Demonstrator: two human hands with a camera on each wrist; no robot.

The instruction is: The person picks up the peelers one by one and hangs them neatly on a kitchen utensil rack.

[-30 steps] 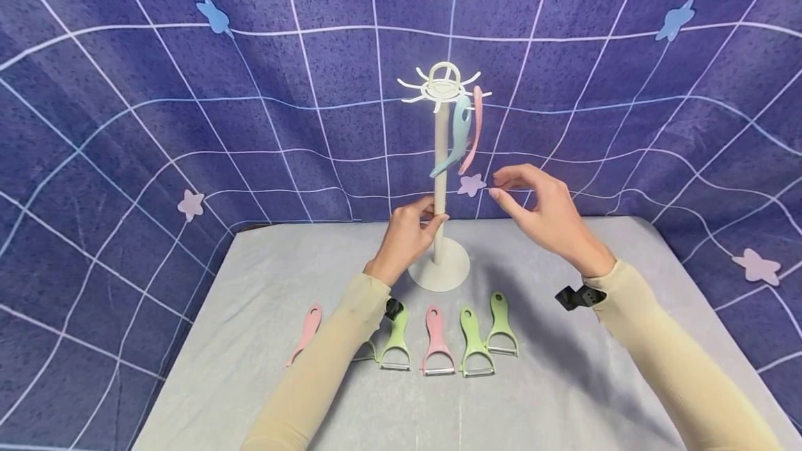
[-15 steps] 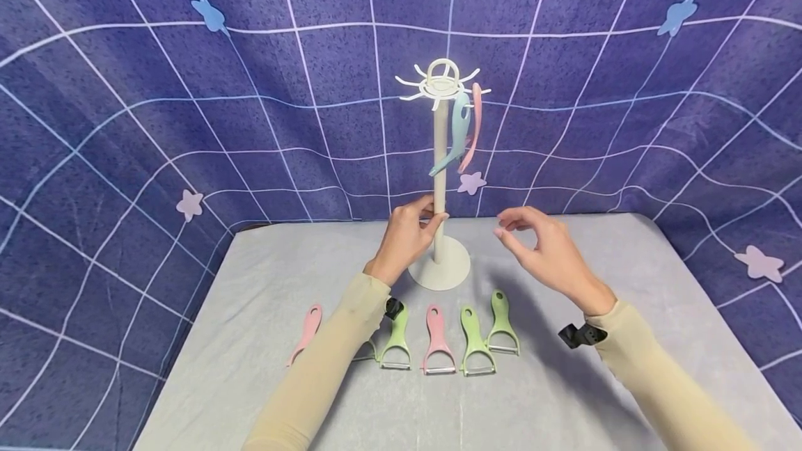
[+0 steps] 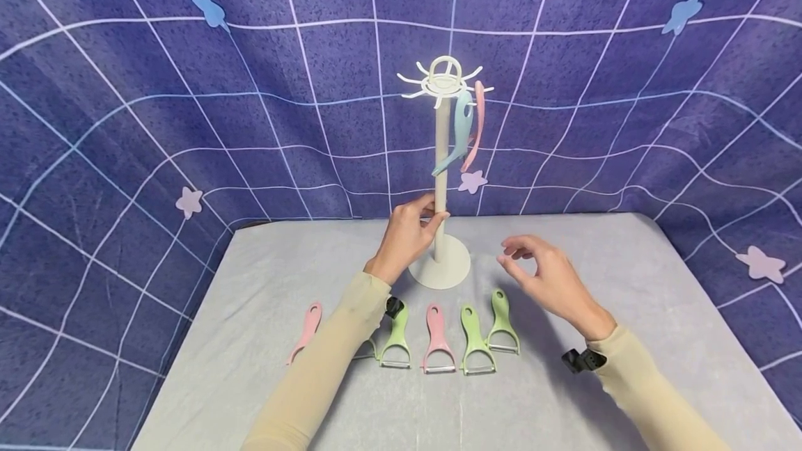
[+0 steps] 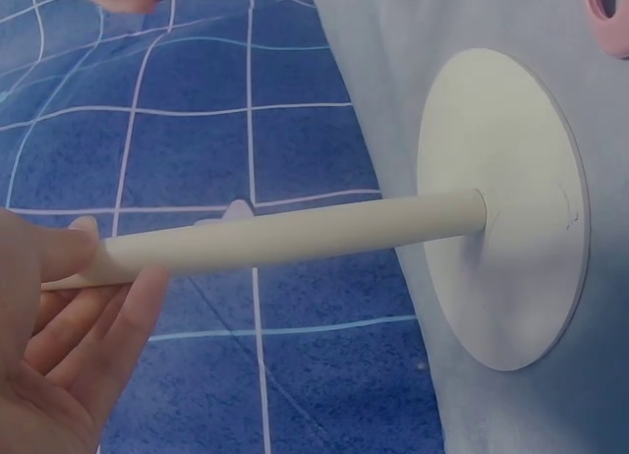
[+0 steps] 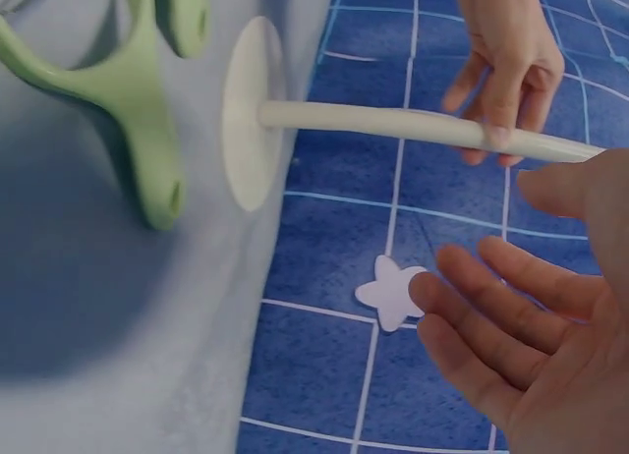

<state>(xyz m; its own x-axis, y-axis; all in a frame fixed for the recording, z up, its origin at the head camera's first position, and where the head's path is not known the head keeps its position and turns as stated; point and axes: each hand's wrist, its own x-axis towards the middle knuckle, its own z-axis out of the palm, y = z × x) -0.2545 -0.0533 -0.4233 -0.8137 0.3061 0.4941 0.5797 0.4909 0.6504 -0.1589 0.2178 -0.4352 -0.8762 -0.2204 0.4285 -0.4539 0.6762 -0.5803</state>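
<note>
Between stand [image 3: 441,190] and right table edge [image 3: 704,312], right hand [image 3: 551,278] hovers freely

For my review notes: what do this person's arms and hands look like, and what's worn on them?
The left sleeve and right sleeve are long, pale beige and plain, ending at the wrists. A small left black device and right black device are worn there. The left grip and right grip are ungloved, with no rings visible. No cables show.
</note>
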